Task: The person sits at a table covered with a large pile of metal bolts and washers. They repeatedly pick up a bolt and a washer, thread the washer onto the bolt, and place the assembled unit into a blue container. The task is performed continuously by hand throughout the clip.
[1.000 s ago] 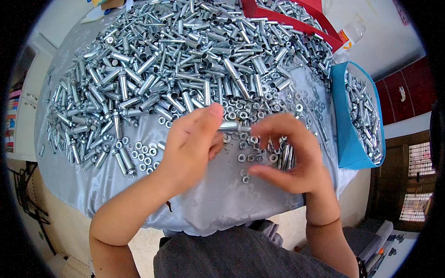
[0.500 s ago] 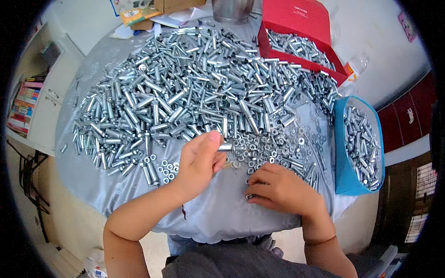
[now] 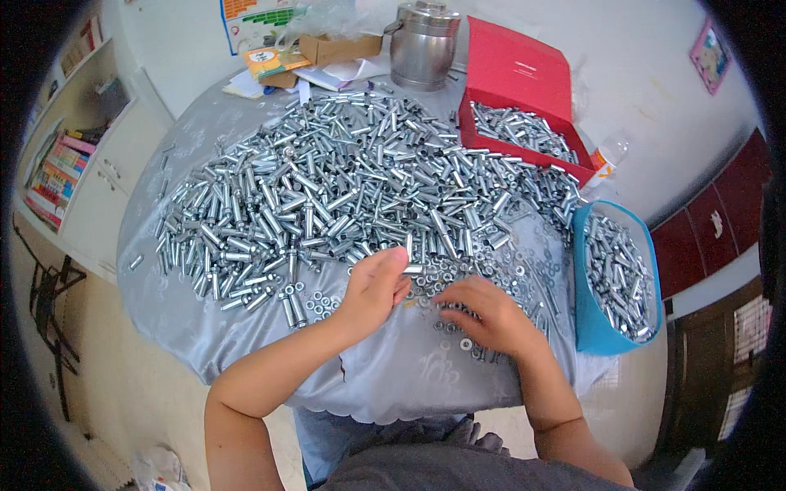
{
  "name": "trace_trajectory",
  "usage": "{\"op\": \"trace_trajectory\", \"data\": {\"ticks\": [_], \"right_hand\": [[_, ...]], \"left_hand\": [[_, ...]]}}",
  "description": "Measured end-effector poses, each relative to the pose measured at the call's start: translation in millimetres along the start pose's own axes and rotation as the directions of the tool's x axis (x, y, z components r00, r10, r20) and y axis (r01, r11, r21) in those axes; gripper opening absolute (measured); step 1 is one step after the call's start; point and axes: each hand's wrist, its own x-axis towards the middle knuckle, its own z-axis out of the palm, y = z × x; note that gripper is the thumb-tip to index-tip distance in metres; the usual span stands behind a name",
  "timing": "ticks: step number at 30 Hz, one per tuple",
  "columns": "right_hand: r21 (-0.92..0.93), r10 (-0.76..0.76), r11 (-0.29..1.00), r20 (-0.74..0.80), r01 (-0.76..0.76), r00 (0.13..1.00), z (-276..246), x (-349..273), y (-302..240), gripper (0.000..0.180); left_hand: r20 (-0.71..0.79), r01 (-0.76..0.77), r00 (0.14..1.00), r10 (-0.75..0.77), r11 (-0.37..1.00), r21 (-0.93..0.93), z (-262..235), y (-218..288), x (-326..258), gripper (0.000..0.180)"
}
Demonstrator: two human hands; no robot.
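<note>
My left hand is closed around a sleeve anchor, a shiny metal tube whose end sticks out to the right past the fingers. To its right, my right hand hovers over the loose nuts, thumb and fingers bent and apart. Small nuts show in the gap between them; I see none gripped. Flat washers lie just below that hand. Beyond both hands spreads a big heap of sleeve anchors and metal tubes.
A red box of metal parts sits open at the back right. Nearer on the right stands a blue bin of anchors. A steel pot and a cardboard box are at the back. Grey cloth covers the round table.
My right hand has risen from the cloth toward the nuts and its fingers have spread. The left hand keeps hold of the sleeve anchor. The view has tilted up.
</note>
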Motion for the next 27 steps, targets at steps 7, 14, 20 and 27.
{"op": "trace_trajectory", "data": {"ticks": [7,14,20,27], "right_hand": [[0.094,0.221,0.975,-0.301,-0.202,0.928,-1,1,-4,0.019],[0.524,0.442,0.83,-0.408,-0.191,0.798,29,-20,-14,0.021],[0.67,0.518,0.725,-0.378,-0.159,0.768,32,-13,-12,0.024],[0.823,0.534,0.567,-0.339,-0.031,0.774,10,20,28,0.027]], "left_hand": [[-0.018,-0.004,1.0,0.002,0.99,-0.139,2,-4,1,0.036],[0.015,-0.028,0.999,0.03,0.994,-0.103,11,-4,1,0.038],[0.009,-0.165,0.986,0.165,0.981,0.101,0,-11,8,0.041],[-0.105,-0.306,0.937,0.332,0.929,0.209,7,-21,5,0.04]]}}
